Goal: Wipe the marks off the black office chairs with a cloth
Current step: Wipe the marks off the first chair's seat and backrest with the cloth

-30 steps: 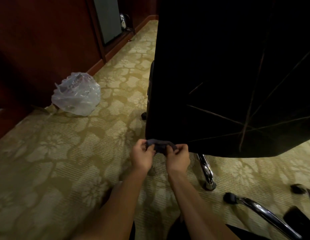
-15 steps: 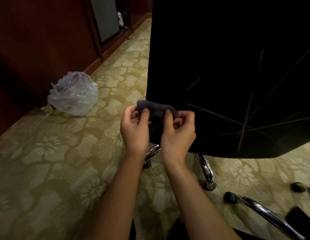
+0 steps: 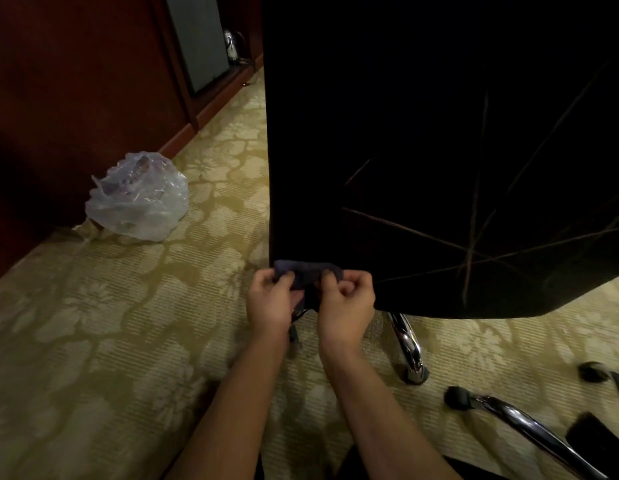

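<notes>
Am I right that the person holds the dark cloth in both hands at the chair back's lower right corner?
Not quite: the head view shows both hands, left and right, holding the cloth at the chair back's lower left corner, not the right.

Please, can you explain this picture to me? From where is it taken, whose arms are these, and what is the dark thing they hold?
The camera sits on a person's head and looks down at their own arms. The left hand and right hand both pinch a small dark cloth at the lower corner of a black chair, whose back shows thin pale marks. On the carpet lies a plastic bag. Chrome chair legs stand below.
</notes>
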A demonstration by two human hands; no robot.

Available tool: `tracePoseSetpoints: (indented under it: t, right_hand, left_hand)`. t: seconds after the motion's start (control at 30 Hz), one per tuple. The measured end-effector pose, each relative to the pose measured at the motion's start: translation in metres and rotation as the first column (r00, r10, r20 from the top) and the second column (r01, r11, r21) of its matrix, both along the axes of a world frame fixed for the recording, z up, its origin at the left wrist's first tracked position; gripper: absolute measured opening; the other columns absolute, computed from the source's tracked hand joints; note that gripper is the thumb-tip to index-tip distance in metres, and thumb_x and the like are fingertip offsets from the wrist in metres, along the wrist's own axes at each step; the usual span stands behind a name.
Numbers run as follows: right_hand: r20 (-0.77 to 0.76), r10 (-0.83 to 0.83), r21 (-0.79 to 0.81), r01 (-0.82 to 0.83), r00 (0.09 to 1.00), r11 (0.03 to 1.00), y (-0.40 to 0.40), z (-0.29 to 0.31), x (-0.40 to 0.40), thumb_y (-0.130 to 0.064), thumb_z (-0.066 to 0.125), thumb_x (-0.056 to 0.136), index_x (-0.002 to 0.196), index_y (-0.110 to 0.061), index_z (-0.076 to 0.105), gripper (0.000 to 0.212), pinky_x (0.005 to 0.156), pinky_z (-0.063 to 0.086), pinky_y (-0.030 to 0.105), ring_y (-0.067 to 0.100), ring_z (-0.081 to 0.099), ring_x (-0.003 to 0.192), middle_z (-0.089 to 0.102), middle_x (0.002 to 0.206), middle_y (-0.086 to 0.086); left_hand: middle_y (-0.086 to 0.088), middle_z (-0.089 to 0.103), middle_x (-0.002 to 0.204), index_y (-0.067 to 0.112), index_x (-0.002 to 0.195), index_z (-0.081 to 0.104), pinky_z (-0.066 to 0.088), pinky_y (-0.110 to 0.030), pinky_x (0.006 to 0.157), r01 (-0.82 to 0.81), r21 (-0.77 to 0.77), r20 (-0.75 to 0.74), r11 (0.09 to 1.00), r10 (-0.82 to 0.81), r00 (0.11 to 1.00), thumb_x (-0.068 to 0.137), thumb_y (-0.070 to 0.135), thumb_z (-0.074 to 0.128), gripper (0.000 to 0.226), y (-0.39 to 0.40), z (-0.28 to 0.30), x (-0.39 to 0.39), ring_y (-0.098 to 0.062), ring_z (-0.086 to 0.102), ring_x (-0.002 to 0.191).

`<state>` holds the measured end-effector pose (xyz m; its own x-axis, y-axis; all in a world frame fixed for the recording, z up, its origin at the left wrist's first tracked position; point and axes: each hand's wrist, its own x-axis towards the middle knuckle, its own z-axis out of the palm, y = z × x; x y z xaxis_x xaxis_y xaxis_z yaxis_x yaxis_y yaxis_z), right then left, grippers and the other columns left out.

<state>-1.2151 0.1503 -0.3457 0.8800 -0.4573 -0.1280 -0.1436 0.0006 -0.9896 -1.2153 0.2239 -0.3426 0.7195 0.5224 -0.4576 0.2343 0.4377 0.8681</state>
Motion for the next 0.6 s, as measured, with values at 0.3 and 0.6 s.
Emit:
tracePoseSetpoints:
  t: [0.3, 0.6]
  right_hand:
    - [0.333, 0.008, -0.009, -0.005, 0.943, 1.0, -0.008, 0.112, 0.009, -0.019, 0.07, 0.086, 0.085, -0.018, 0.054, 0.017, 0.062, 0.051, 0.024, 0.013, 0.065, 0.062, 0.06, 0.06, -0.007]
    - [0.058, 0.01, 0.086, -0.015, 0.998, 0.996, -0.018, 0.081, -0.009, -0.012, 0.064, 0.09, 0.086, -0.023, 0.051, 0.017, 0.072, 0.056, 0.049, 0.016, 0.058, 0.062, 0.057, 0.064, 0.0]
  left_hand:
    - [-0.009, 0.071, 0.093, 0.019, 0.098, 0.059, 0.059, -0.026, 0.073, -0.096, 0.281, 0.362, 0.955, -0.012, 0.932, 0.096, 0.016, 0.064, 0.006, -0.005, 0.101, 0.0, -0.009, 0.073, 0.081]
    - [-0.014, 0.068, 0.096, 0.013, 0.103, 0.055, 0.06, -0.03, 0.065, 0.085, 0.121, 0.047, 0.989, -0.091, 0.995, 0.097, 0.008, 0.06, 0.009, -0.013, 0.085, -0.005, -0.024, 0.073, 0.071]
